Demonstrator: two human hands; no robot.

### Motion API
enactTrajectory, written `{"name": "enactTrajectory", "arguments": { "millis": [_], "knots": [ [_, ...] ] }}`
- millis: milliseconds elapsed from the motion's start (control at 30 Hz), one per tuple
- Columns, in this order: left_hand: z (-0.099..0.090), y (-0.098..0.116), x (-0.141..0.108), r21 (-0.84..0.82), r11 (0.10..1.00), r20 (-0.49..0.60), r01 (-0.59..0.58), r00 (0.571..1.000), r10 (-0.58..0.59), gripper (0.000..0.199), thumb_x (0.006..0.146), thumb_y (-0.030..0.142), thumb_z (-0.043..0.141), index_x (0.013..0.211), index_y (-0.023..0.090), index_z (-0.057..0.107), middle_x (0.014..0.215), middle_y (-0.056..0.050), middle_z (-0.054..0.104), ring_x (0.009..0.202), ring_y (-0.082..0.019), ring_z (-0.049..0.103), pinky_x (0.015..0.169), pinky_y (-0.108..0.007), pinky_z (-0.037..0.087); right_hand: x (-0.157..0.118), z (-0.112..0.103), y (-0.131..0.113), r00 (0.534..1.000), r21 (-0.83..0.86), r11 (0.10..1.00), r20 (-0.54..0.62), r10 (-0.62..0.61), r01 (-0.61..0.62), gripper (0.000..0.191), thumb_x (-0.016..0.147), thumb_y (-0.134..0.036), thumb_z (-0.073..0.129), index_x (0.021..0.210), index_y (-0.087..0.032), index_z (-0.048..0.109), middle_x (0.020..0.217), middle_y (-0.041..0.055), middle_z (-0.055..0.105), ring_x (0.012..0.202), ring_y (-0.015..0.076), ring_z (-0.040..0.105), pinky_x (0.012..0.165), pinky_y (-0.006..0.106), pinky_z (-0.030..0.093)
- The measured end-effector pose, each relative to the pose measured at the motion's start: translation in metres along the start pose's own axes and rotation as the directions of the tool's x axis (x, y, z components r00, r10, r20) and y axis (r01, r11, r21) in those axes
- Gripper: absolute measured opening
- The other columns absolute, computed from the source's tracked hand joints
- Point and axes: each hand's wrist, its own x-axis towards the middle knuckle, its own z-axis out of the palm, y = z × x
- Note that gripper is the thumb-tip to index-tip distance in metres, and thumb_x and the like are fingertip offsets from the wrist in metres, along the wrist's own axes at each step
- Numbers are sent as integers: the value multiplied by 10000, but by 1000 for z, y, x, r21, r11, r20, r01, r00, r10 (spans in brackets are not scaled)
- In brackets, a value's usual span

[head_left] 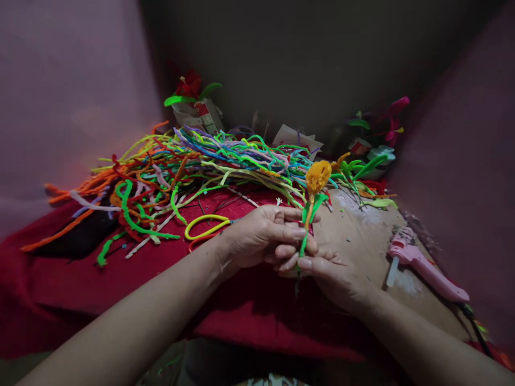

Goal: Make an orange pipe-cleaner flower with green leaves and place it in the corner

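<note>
Head view, flower position: the yellow-orange flower (318, 177) is upright, slightly tilted to the right, above the near edge of the red cloth (241, 313).
Head view, left hand: the left hand (271, 236) is closed, thumb and fingers clamped on the stem below the bloom.
Head view, right hand: the right hand (332, 271) pinches the lower green stem between thumb and fingers, just nearer than the left.
Bloom and leaf, done: the bloom is formed and mounted; a green leaf (318, 203) stands beside the stem.
Stem, left to do: green strand (303, 246) covers the lower part, while orange shows above it; judged partly covered. Whether the strand is fastened cannot be told.
Stem end: a thin dark tip (298, 287) projects below the fingers.
Stock: pipe cleaners (241, 155) lie piled on the far side.
Tools: scissors (209, 217) lie left of the hands; a pink glue gun (428, 268) lies right, on the tan board (358, 230). Neither is held.
Reference pieces: a red flower (191, 84) stands far left, a pink flower (393, 131) far right.
</note>
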Motion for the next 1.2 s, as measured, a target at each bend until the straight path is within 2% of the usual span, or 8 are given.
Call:
{"name": "enactTrajectory", "arguments": {
  "millis": [133,233,333,467,600,933,1100,1200],
  "knots": [
    [4,2,-1,146,989,-155,22,988,1,239,735,280,659,891,152,531,513,66,478,388,-40,400,374,-154,253,4,-3,3,996,-29,999,-73,-47,45,200,850,-264,545,865,-194,731,926,36,684,900,164,611,824,288,462],
    [7,2,0,280,959,-218,34,975,29,260,658,254,722,750,155,499,550,69,485,429,-33,411,407,-152,296,5,-5,6,993,-67,997,-111,-43,36,196,851,-264,546,856,-173,719,758,14,656,745,130,590,702,247,455],
    [9,0,1,344,938,-233,39,971,45,236,651,226,712,699,149,494,552,60,499,428,-43,430,418,-167,344,5,-4,6,991,-82,997,-129,-21,10,175,820,-275,585,841,-161,716,720,17,647,698,129,573,662,252,439],
    [9,0,0,339,940,-227,44,973,37,184,690,225,663,694,158,491,480,61,492,364,-58,419,390,-190,377,4,-3,3,995,-44,998,-96,39,-44,241,826,-330,563,882,-154,717,781,58,682,731,159,608,718,300,449],
    [6,1,0,335,940,-201,67,980,1,141,709,222,630,727,160,505,449,55,499,334,-78,432,363,-201,376,4,-3,1,1000,1,1000,-26,15,-15,362,864,-396,473,897,-130,715,762,81,687,686,168,613,650,292,450],
    [1,1,1,271,957,-163,106,985,-63,196,676,276,687,687,139,547,399,62,441,330,-54,376,347,-173,255,5,1,-1,991,125,986,-67,117,-108,269,766,-335,575,840,-125,724,763,98,708,643,165,632,588,280,480],
    [-1,0,1,205,977,-100,58,994,-38,119,722,213,635,793,123,605,401,71,413,336,-54,366,361,-178,279,4,2,-4,992,133,984,-41,121,-114,275,761,-316,554,851,-124,730,795,99,710,670,162,634,584,264,481],
    [-1,0,1,136,990,-131,46,991,-28,177,683,166,659,844,108,618,473,56,477,341,-26,335,354,-165,226,3,1,-3,993,133,984,2,120,-119,316,785,-331,525,896,-114,725,788,105,705,678,167,634,590,268,484]
  ]
}}
